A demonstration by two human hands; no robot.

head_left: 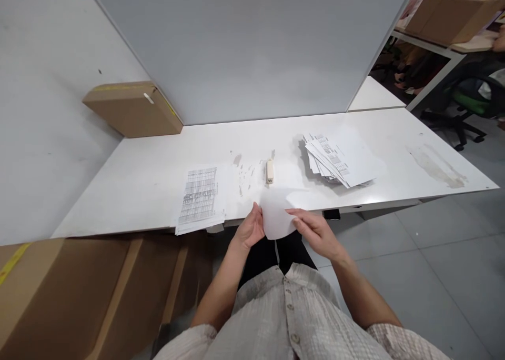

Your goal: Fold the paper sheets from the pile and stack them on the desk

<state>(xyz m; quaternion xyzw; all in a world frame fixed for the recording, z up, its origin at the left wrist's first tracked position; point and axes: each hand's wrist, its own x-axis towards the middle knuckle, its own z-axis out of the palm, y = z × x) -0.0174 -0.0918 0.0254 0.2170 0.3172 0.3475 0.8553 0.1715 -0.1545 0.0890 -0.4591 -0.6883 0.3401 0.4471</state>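
Between my two hands, at the table's front edge, is a bent sheet of white paper (276, 215). My left hand (251, 227) grips its left edge, thumb up. On the other side my right hand (315, 231) pinches the sheet's right edge between thumb and fingers. Just beyond the paper a small cream stapler (270, 171) lies on the table. A stack of printed sheets (199, 199) rests to the left, reaching the front edge. Over to the right sits a looser, fanned pile of papers (339, 157), some printed and some blank on top.
The white table (158, 155) backs onto a grey panel (252, 49). At its back left leans a cardboard box (134, 110). Large cartons (98, 297) stand below on the left. A wheeled chair (469, 102) and another table with boxes (453, 15) are at the right.
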